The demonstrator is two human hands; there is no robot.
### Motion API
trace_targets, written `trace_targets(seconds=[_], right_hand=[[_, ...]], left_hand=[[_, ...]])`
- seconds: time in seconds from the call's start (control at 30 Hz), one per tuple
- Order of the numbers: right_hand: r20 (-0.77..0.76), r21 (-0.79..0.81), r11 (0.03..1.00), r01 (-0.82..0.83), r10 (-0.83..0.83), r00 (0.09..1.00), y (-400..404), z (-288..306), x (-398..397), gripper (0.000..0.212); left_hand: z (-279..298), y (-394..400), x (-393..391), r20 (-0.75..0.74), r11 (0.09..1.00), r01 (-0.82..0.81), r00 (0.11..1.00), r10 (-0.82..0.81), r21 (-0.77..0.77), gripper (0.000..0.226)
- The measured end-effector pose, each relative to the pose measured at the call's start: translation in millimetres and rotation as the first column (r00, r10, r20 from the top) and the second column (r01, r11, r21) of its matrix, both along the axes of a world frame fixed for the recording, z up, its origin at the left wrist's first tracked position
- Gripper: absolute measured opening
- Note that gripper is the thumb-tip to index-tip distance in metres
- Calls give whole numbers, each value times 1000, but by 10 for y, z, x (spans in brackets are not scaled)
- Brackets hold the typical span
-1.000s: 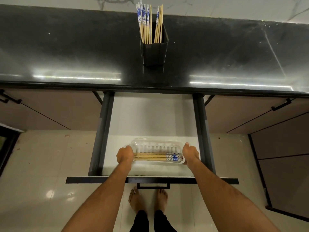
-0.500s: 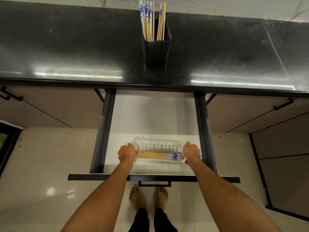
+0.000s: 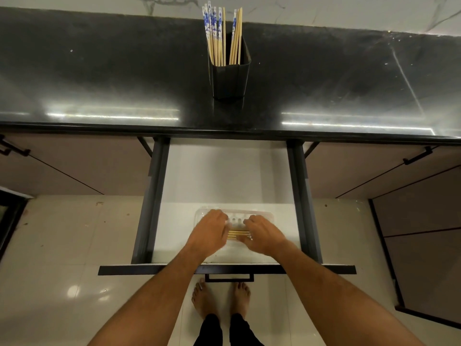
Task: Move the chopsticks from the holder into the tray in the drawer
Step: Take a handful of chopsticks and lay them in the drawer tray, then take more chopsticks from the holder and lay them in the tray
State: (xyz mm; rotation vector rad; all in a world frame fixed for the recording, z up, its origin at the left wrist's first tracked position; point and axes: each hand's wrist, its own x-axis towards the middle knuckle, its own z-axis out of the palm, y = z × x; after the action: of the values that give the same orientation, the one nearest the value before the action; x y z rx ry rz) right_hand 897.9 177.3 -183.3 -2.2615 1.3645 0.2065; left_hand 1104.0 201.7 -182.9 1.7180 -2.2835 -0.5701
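Note:
A black holder [image 3: 229, 78] stands on the dark countertop with several wooden chopsticks [image 3: 220, 38] upright in it, some with blue-patterned tops. Below, a clear plastic tray [image 3: 260, 214] lies near the front of the open white drawer [image 3: 224, 176]. Several chopsticks [image 3: 238, 234] lie flat in the tray, mostly covered by my hands. My left hand [image 3: 209, 232] hovers palm down over the tray's left half and my right hand [image 3: 263, 236] over its right half. The fingers of both hands are apart and I see nothing gripped in either.
Dark drawer rails [image 3: 152, 198] flank the drawer, and its front panel with a handle [image 3: 229, 277] is nearest me. Shut cabinet doors [image 3: 74, 168] stand on both sides. My bare feet [image 3: 220, 298] rest on glossy tiles under the drawer front.
Both hands left the tray's two ends and moved inward over its middle, now covering most of the chopsticks. The tray has stayed in about the same place.

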Motion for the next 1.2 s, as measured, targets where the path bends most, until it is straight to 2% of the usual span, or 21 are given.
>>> trace_targets(seconds=[0.07,0.17,0.37,0.57,0.7,0.87,1.0,1.2], right_hand=[[-82,66,998,5,0,997,32,-64,26,63],[-150,90,995,-33,47,988,40,-113,26,75],[-147,91,994,-61,73,986,32,-153,39,58],[-132,62,995,-76,84,988,38,-149,40,55],[-88,41,995,-86,89,992,33,-91,29,62],[-7,-145,983,-110,110,994,-72,176,51,61],[7,-325,942,-90,97,995,-307,520,121,61],[-26,-520,853,41,-64,998,-781,1156,229,65]], left_hand=[[-123,40,-7,146,985,111,981,-130,135,40],[-223,6,26,217,970,68,969,-120,232,56],[-278,-29,67,211,933,27,971,-109,358,64],[-280,5,76,188,930,2,979,-77,367,64],[-195,-2,70,197,949,16,977,-82,314,59],[73,-111,54,103,987,60,992,-76,151,46],[435,-365,78,90,997,73,993,-70,-25,52],[1072,-916,281,84,965,-32,995,55,-260,58]])
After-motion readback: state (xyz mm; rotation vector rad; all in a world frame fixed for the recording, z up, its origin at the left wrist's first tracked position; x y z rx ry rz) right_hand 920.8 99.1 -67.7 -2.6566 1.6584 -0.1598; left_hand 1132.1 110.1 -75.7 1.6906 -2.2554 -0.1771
